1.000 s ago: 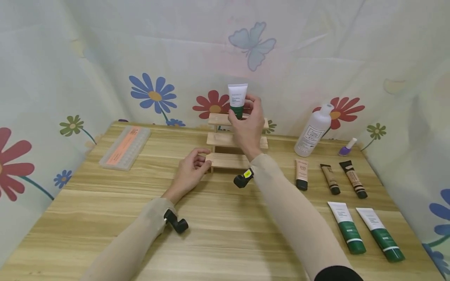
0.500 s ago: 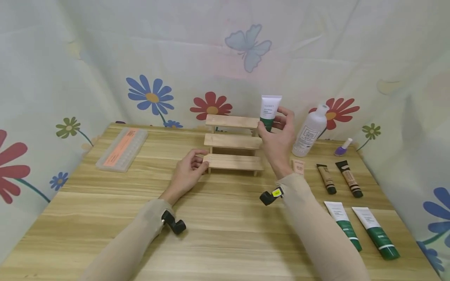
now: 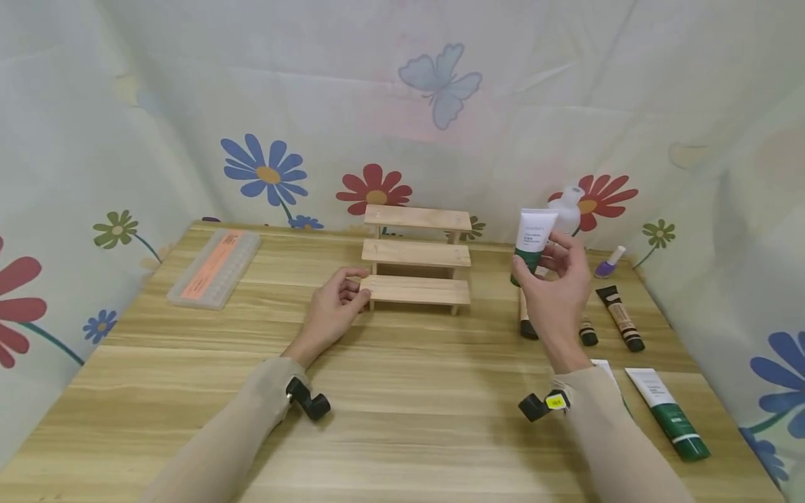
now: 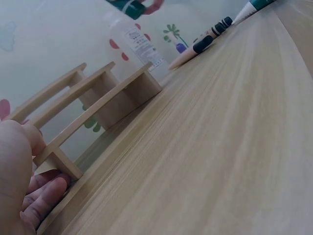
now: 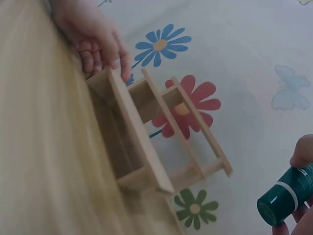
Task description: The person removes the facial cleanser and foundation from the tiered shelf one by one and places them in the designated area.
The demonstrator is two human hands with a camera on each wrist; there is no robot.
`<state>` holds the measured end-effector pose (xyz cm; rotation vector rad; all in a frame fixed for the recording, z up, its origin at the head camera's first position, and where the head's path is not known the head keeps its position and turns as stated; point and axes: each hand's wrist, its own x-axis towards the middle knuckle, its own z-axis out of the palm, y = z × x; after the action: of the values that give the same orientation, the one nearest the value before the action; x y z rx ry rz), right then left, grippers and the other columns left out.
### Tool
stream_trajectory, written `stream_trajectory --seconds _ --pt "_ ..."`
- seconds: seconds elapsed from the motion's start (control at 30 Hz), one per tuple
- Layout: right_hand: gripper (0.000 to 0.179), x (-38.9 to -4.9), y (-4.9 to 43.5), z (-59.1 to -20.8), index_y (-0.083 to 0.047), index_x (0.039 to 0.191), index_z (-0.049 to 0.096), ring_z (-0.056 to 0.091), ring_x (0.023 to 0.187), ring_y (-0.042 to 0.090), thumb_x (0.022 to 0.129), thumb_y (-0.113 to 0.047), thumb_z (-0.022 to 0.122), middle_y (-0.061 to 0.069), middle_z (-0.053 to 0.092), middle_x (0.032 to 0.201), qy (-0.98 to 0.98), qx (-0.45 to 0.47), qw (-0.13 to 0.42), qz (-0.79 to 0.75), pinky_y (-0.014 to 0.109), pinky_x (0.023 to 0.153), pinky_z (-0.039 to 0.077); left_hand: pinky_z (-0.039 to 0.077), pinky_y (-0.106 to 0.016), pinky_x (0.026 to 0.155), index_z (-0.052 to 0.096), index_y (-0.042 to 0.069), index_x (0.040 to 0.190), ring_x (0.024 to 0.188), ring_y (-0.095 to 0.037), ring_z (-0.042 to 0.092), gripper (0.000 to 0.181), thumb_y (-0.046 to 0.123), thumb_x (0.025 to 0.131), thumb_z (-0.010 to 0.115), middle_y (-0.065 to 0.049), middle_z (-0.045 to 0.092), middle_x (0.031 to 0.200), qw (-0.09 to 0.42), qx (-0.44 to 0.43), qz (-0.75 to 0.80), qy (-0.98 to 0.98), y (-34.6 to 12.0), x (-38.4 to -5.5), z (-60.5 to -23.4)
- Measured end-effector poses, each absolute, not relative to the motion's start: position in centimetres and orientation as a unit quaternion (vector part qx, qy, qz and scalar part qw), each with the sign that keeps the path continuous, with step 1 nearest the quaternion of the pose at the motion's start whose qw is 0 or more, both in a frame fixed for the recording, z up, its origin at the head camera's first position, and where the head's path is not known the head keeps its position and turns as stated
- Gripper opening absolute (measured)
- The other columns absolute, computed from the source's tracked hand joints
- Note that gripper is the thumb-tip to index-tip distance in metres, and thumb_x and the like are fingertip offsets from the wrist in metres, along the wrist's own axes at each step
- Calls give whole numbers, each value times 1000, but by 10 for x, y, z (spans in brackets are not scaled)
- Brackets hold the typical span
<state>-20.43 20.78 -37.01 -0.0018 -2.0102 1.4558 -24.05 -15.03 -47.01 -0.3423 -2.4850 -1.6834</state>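
Note:
A three-step wooden display stand (image 3: 416, 255) is at the back middle of the table, its steps bare. My left hand (image 3: 336, 307) grips the left end of its lowest step; in the left wrist view the thumb lies over the board and the fingers curl below. To the right of the stand, my right hand (image 3: 558, 290) holds a small white-and-green squeeze tube (image 3: 533, 234) upright in the air, cap down, between thumb and fingers. The tube's green cap (image 5: 276, 205) shows at the lower right of the right wrist view.
A white bottle (image 3: 569, 206) is partly hidden behind the held tube. Purple nail polish (image 3: 608, 265), a black-capped tube (image 3: 621, 318) and a larger white-green tube (image 3: 669, 416) are on the right; others are partly covered. A clear plastic case (image 3: 215, 269) lies at the left.
My right hand has carried the tube from above the stand's top step to the right and lower, clear of the stand. My left hand keeps its hold on the lowest step.

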Motion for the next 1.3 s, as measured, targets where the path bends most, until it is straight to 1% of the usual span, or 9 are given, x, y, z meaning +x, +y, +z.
stream_trajectory --seconds 0.3,0.47,0.6,0.8,0.93,1.1,1.2,1.3 --pt "61 -162 240 -395 -16 149 63 66 105 15 94 -11 91 -5 67 122 -785 -38 294 544 16 78 56 59 -27 76 67 19 141 91 -23 75 32 23 110 73 -8 79 109 63 -113 -556 -821 -149 -241 -472" --pt "63 -143 249 -407 -15 149 63 66 104 11 93 -13 92 -3 68 123 -807 -68 278 516 13 78 54 59 -27 78 67 19 141 93 -22 75 31 24 110 72 -7 79 108 62 -113 -555 -822 -151 -240 -475" --pt "63 -128 255 -415 -12 148 63 65 101 8 93 -14 93 0 68 124 -822 -92 267 495 11 76 53 60 -28 77 67 20 141 92 -23 75 31 23 111 71 -7 78 108 59 -109 -557 -821 -151 -240 -475" --pt "62 -110 260 -424 -8 145 62 64 96 8 91 -11 93 3 67 119 -831 -113 252 483 13 71 51 61 -29 77 67 19 142 91 -24 75 31 23 111 71 -8 78 108 59 -110 -557 -821 -151 -241 -473" --pt "66 -99 264 -430 -9 147 61 62 94 7 90 -10 93 6 67 122 -843 -133 224 472 12 73 49 61 -29 78 66 19 142 92 -23 75 32 24 111 71 -7 78 108 58 -112 -554 -823 -150 -241 -472" --pt "70 -91 267 -436 -8 149 60 61 96 6 89 -16 96 10 68 128 -868 -135 186 441 12 78 47 61 -28 78 66 17 142 91 -22 75 32 22 110 71 -8 78 108 67 -114 -554 -822 -150 -241 -472" --pt "67 -88 268 -438 -7 145 63 62 97 7 88 -17 97 12 70 125 -877 -118 165 436 13 80 49 61 -27 78 67 17 143 91 -22 76 33 22 110 71 -8 79 108 71 -116 -553 -822 -151 -241 -472" --pt "66 -83 269 -439 -7 142 64 63 95 9 87 -21 99 12 72 120 -890 -109 140 420 13 80 50 60 -27 78 67 19 142 92 -22 76 32 24 110 72 -7 79 108 66 -114 -552 -823 -151 -241 -472"
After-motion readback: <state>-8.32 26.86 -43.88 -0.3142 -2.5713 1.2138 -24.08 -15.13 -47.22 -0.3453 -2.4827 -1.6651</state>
